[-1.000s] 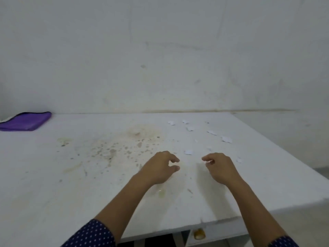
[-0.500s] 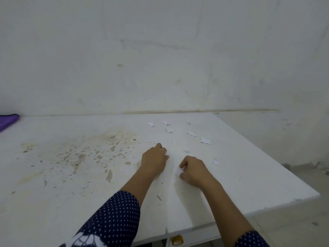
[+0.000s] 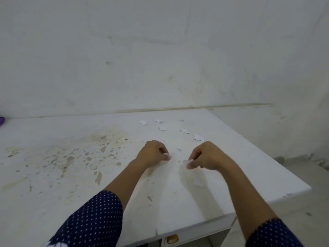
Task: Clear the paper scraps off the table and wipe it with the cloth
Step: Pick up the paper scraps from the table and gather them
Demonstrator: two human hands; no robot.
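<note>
Several white paper scraps (image 3: 198, 137) lie scattered on the far right part of the white table (image 3: 53, 184). One small scrap (image 3: 179, 149) sits between my hands. My left hand (image 3: 153, 153) has its fingers curled and pinches a small white scrap at its fingertips. My right hand (image 3: 206, 155) pinches another white scrap (image 3: 186, 162) just above the tabletop. Only a sliver of the purple cloth (image 3: 1, 120) shows at the far left edge, on the table's back.
Brown stains (image 3: 85, 154) cover the middle left of the tabletop. A white wall stands right behind the table. The table's right edge (image 3: 277, 157) drops to a pale floor. A drawer knob (image 3: 172, 239) shows under the front edge.
The view has shifted right, so the purple cloth has slid almost out of sight. Both hands have closed on small scraps, and the right hand has lifted slightly with its piece.
</note>
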